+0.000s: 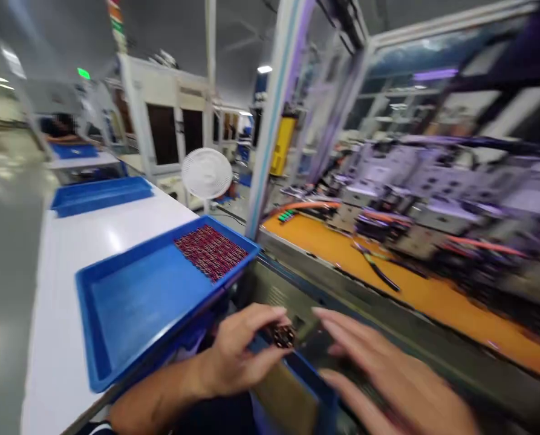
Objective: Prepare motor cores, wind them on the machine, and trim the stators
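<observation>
My left hand point(233, 350) pinches a bundle of small dark pieces with coppery ends point(283, 336) between thumb and fingers, end-on to me; their exact kind is too blurred to tell. To its right, my right hand point(387, 368) is open, thumb and fingers apart, not touching the bundle. Left of both hands, a blue tray point(138, 302) rests on the white table. Many thin reddish-purple pieces point(210, 251) lie packed in rows at the tray's far right end. Below my hands, a blue bin edge point(308, 374) and a brownish surface point(285, 396) show partly.
A second blue tray point(101, 196) sits farther along the white table point(65, 290). A white fan point(206, 173) stands behind. On the right, a machine frame point(274, 115) encloses fixtures over an orange bed point(315, 238). A person point(61, 127) is at a distant table.
</observation>
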